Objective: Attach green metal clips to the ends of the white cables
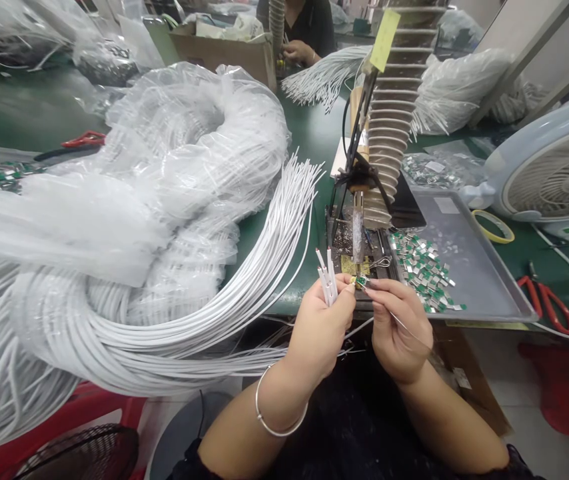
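Note:
My left hand is closed around several white cables whose stripped ends point up. Its thumb and index finger also pinch the left side of a small green circuit board. At the board's right side my right hand is closed, its fingertips on a thin wire. Just above the board is the tip of a soldering iron, hanging downward from a black stand. Whether the tip touches the board is too small to tell.
A grey tray holds many small boards. Bundled white cables and plastic wrapping fill the left. A ribbed hose, a fan, tape and red-handled pliers stand right. Another person sits opposite.

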`<state>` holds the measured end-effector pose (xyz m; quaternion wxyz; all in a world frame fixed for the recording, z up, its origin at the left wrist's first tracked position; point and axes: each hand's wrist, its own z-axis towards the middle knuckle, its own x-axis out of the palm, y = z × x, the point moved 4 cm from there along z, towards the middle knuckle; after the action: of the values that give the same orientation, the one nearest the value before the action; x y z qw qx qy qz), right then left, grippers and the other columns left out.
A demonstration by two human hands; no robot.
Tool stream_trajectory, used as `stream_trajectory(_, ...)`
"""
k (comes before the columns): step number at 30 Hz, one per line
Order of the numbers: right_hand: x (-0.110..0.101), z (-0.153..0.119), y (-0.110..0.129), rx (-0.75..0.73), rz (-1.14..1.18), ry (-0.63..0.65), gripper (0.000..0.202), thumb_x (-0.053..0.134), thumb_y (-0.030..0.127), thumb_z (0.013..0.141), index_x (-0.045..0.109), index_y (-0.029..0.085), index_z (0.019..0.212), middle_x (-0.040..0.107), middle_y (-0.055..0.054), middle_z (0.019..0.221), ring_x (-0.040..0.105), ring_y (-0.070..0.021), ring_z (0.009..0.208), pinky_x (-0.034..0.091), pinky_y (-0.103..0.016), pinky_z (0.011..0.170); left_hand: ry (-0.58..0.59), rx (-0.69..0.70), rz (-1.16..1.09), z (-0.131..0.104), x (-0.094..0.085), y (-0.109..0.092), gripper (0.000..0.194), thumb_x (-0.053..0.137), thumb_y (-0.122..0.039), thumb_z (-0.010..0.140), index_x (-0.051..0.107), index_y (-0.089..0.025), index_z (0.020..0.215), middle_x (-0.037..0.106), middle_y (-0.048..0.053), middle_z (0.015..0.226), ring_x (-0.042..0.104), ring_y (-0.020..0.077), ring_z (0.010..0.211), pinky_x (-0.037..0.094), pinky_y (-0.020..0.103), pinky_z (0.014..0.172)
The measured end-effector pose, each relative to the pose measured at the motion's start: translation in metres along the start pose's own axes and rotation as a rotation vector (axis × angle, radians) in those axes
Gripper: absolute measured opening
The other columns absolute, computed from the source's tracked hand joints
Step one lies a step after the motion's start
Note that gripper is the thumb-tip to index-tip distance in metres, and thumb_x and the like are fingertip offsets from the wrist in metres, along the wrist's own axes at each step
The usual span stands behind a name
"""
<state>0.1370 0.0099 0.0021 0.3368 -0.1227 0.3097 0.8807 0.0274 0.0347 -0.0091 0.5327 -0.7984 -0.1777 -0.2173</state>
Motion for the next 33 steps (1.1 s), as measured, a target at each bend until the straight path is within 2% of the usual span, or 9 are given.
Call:
stream_trajectory(17, 0.0002, 0.0032, 0.0018, -0.01, 0.002, -0.003, 0.028, 0.051, 0.008, 0.083, 0.061, 0.025, 0.103, 0.063, -0.007, 0.096, 0.063, -0.0197, 0.088, 0.056, -0.039, 0.072, 0.009, 0.035, 0.044, -0.0005, 0.0017, -0.0033, 0.009, 0.058, -0.02, 0.077, 0.049, -0.016, 0.076, 0.033, -0.011, 0.044, 0.022, 0.0016, 0.038, 0.018, 0.015, 0.039)
stream_trajectory(33, -0.0007, 0.0027, 0.0033, -0.036, 0.002, -0.024, 0.025, 0.053, 0.006, 0.082, 0.063, 0.02, 0.099, 0.064, -0.008, 0.094, 0.064, -0.0189, 0.085, 0.056, -0.036, 0.071, 0.022, 0.031, 0.032, -0.0002, -0.0008, 0.0015, 0.005, 0.054, -0.018, 0.08, 0.049, -0.016, 0.08, 0.032, -0.012, 0.044, 0.022, 0.0017, 0.038, 0.019, 0.015, 0.039)
